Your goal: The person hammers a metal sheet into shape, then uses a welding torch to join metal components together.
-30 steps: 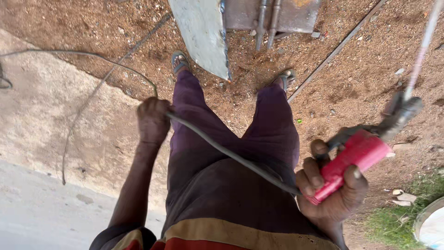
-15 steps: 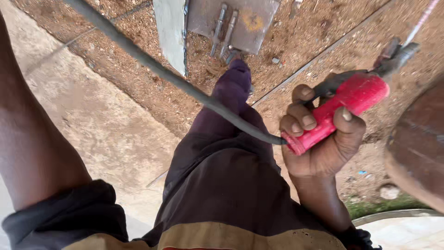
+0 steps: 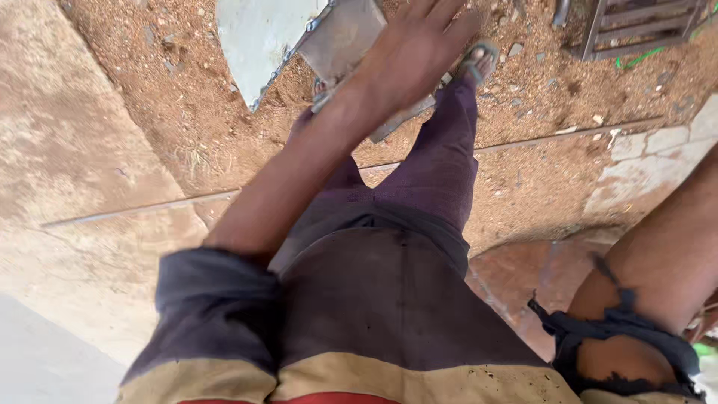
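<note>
Outdoors, red gravel ground (image 3: 187, 112) beside concrete slab (image 3: 67, 150). Left hand (image 3: 415, 49) stretched forward, fingers spread, grip apart and empty, above grey metal sheet (image 3: 258, 34) near sandalled foot (image 3: 479, 60). Right hand out of view; only torn sleeve (image 3: 621, 329) visible.

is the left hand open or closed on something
Open: the left hand is spread with its fingers stretched apart, holding nothing, above the metal sheet on the dirt.
</note>
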